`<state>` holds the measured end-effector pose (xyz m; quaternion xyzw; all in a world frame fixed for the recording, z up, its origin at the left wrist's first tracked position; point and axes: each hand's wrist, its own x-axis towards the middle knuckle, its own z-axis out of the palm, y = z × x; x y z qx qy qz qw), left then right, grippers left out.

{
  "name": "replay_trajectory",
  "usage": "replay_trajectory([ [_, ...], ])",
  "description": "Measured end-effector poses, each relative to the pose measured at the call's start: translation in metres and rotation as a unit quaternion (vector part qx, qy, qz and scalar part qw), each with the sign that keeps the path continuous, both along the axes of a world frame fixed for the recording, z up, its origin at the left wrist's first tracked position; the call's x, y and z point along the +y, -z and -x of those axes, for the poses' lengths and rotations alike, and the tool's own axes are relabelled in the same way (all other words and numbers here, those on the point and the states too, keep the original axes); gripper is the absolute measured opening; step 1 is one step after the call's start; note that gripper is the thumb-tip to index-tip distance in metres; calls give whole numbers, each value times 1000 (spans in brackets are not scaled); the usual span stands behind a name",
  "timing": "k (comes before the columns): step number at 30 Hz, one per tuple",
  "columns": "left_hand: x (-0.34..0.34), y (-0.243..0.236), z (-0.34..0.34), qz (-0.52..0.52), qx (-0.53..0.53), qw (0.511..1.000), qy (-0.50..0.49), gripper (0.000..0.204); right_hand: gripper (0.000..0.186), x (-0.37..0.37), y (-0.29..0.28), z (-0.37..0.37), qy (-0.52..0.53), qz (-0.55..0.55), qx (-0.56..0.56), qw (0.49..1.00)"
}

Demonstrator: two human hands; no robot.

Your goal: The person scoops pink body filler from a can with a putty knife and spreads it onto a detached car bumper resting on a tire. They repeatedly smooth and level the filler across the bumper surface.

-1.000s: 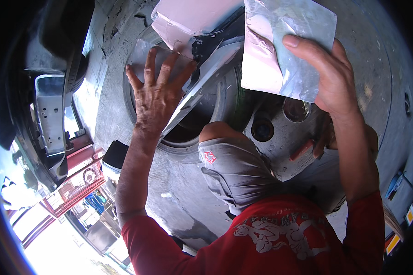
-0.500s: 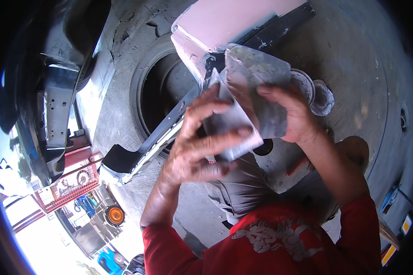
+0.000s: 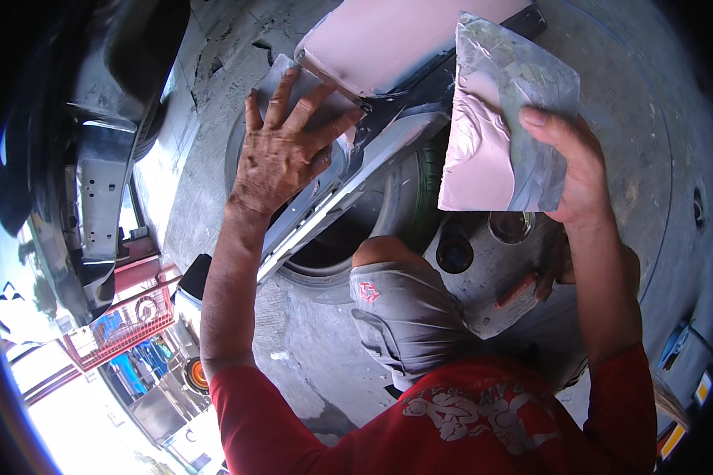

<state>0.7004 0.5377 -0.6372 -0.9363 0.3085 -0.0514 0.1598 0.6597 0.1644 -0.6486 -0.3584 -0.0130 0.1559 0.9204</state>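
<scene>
- Head view, looking down: I see the left hand [image 3: 281, 154] lying flat, fingers spread open, pressing a small grey spreader blade [image 3: 293, 87] against the pink-coated car body panel [image 3: 396, 39] propped across a black tyre [image 3: 372, 229].
- The right hand [image 3: 574, 170] grips a grey flat mixing board [image 3: 507, 119] at its right edge, thumb on the face and the other fingers hidden behind it; a thick smear of pale pink body filler [image 3: 475, 158] sits on the board's left half.
- The board hangs just beside the panel, well within reach of the left hand.
- My judgement: the step in hand is spreading filler onto the panel. To do it well, keep the blade at a shallow tilt, press evenly through all the fingers, and draw in one long pass along the panel edge.
- Hold the board level so the filler does not slide off.
- A bent knee in grey shorts [image 3: 408, 317] sits below the tyre; grey concrete floor [image 3: 650, 95] lies all round.
</scene>
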Motion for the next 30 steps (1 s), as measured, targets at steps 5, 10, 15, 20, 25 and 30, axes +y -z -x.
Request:
replay_trajectory([
  [5,-2,1,-14,-25,-27,999,23,90,39,0,-2,0,-6,26,3,1000],
  [10,-3,5,-19,-34,-31,999,27,84,40,4,0,-1,-6,59,-7,998],
  [15,1,5,-19,-23,-25,999,35,81,38,8,4,-1,0,44,8,999],
  [20,11,8,-12,-25,-18,999,33,87,38,5,5,-1,-4,50,12,999],
  [25,41,18,-5,-9,-14,998,52,95,37,0,11,0,-22,34,-7,999],
  [30,40,-5,19,68,16,997,19,67,31,7,30,1,-26,19,10,999],
])
